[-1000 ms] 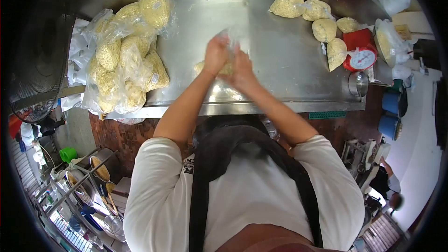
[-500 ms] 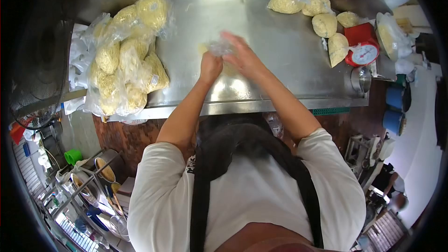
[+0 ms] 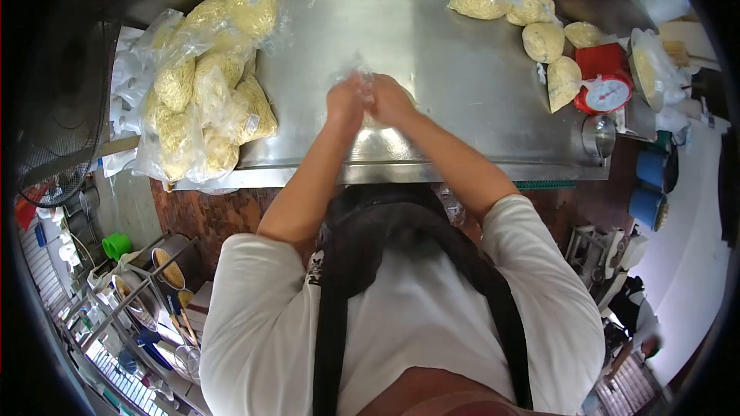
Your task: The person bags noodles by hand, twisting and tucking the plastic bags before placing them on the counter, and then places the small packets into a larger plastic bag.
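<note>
On the left of the metal table (image 3: 470,77), bulging bags of noodles (image 3: 176,85) lie heaped together. In the middle, the left hand (image 3: 344,100) is curled closed at the clear bag (image 3: 357,68), whose thin plastic shows between the hands and sticks up just beyond them. The right hand (image 3: 391,98) presses in from the other side, fingers folded in too; the fingertips are hidden and blurred, so I cannot tell exactly which ones pinch the plastic. The bag's lower part is mostly covered by the hands. The film looks limp, light and slippery, likely to slide unless gathered tightly; its bunched neck seems the best place to hold, as squeezing lower down could crush whatever soft noodles are inside. To the right, more noodle bags (image 3: 543,42) sit near a red scale (image 3: 607,95) and a metal bowl (image 3: 599,136).

Compared with half a second ago, the left hand still grips at the plastic, while the right hand, then open with fingers stretched out, is now folded in against it.
</note>
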A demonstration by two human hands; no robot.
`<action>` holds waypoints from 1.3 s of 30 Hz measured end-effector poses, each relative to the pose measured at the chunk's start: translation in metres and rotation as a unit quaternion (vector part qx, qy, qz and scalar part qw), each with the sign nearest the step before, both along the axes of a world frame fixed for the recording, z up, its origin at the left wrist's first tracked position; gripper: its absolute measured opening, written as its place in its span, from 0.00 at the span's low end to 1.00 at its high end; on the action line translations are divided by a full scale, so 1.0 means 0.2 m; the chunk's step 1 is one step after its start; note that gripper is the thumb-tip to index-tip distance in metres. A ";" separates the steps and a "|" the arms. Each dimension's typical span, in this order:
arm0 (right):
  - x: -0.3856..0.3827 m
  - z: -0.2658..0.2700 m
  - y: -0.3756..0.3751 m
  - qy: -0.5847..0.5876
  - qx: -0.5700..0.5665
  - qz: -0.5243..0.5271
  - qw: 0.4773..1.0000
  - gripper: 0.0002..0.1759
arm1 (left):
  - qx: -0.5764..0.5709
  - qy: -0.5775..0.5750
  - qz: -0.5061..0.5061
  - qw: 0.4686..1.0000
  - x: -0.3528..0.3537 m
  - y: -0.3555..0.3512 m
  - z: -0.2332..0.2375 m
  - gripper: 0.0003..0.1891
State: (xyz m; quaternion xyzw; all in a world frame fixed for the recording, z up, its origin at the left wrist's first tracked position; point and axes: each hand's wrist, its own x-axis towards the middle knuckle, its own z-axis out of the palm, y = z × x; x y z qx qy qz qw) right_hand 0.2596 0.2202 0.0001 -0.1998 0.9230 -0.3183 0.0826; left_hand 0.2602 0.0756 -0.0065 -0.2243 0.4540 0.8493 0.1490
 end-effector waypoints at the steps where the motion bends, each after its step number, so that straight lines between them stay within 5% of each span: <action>1: -0.02 -0.03 0.05 0.002 -0.076 0.020 0.997 0.15 | 0.041 0.043 -0.036 0.998 0.07 -0.05 0.05 0.17; 4: -0.04 -0.09 0.11 -0.214 -0.321 -0.069 0.920 0.12 | -0.062 -0.166 0.111 0.978 0.30 -0.12 0.24 0.20; 7: 0.06 -0.03 -0.06 -0.301 -0.496 -0.288 0.762 0.13 | 0.101 -0.216 0.075 0.968 0.20 -0.02 0.07 0.25; 8: 0.10 0.04 -0.11 -0.310 -0.530 -0.347 0.709 0.13 | 0.025 -0.113 0.020 0.993 0.08 -0.03 0.06 0.27; 9: 0.11 0.08 -0.11 -0.233 -0.432 -0.266 0.830 0.09 | -0.051 -0.006 -0.033 0.998 -0.05 -0.06 0.08 0.29; 10: 0.09 0.17 -0.11 -0.134 -0.352 -0.209 0.903 0.07 | 0.037 0.054 -0.052 0.996 -0.17 -0.11 0.20 0.27; 11: 0.07 0.32 -0.08 -0.032 -0.264 -0.149 0.953 0.06 | 0.124 0.114 -0.071 0.983 -0.26 -0.16 0.35 0.27; 12: 0.06 0.48 -0.06 0.069 -0.169 -0.087 0.979 0.05 | 0.021 0.103 -0.137 0.985 -0.27 -0.19 0.44 0.29; 13: 0.07 0.65 -0.03 0.199 -0.119 -0.080 0.969 0.07 | -0.084 0.089 -0.203 0.972 -0.23 -0.22 0.52 0.30; 15: 0.09 0.83 0.01 0.160 -0.003 -0.053 0.986 0.07 | -0.220 -0.003 -0.288 0.932 -0.11 -0.13 0.63 0.34; 16: 0.12 0.87 0.01 0.136 0.055 -0.037 0.988 0.08 | -0.084 -0.042 -0.248 0.964 0.01 -0.01 0.75 0.33; 18: 0.27 0.69 0.01 0.139 -0.038 -0.025 0.989 0.08 | 0.227 -0.099 -0.215 0.945 0.09 0.07 0.73 0.29; 20: 0.39 0.46 0.07 0.053 -0.213 -0.089 0.972 0.07 | 0.298 -0.054 -0.159 0.940 0.10 0.07 0.35 0.24; 21: 0.42 0.39 0.13 -0.028 -0.314 -0.140 0.939 0.07 | 0.333 -0.034 -0.126 0.934 0.12 0.07 0.23 0.22; 23: 0.42 0.32 0.31 -0.373 -0.501 -0.262 0.736 0.07 | -0.049 0.098 -0.271 0.956 0.19 0.02 0.23 0.19; 24: 0.38 0.28 0.29 -0.369 -0.474 -0.266 0.754 0.07 | -0.243 0.162 -0.333 0.896 0.21 0.00 0.26 0.19; 26: 0.30 0.21 0.20 -0.366 -0.416 -0.277 0.785 0.07 | -0.399 0.214 -0.373 0.810 0.23 0.01 0.38 0.11; 28: 0.17 0.18 0.11 -0.142 -0.270 -0.222 0.926 0.06 | -0.564 0.315 -0.378 0.663 0.20 -0.01 0.38 0.08; 29: 0.11 0.16 0.06 -0.022 -0.188 -0.187 0.964 0.06 | -0.576 0.342 -0.333 0.664 0.18 -0.02 0.30 0.08; 32: 0.05 -0.05 -0.02 0.070 -0.177 -0.171 0.967 0.06 | -0.542 0.347 -0.278 0.713 0.13 -0.05 0.08 0.09; 33: 0.04 -0.06 -0.02 0.031 -0.136 -0.161 0.977 0.04 | -0.535 0.337 -0.278 0.723 0.12 -0.06 0.06 0.10; 36: 0.13 0.09 -0.05 -0.125 -0.250 -0.238 0.930 0.04 | -0.538 0.314 -0.260 0.738 0.13 -0.12 -0.05 0.10; 39: 0.27 0.00 -0.08 0.013 -0.224 -0.186 0.957 0.15 | -0.473 0.272 -0.254 0.799 0.16 -0.14 -0.09 0.12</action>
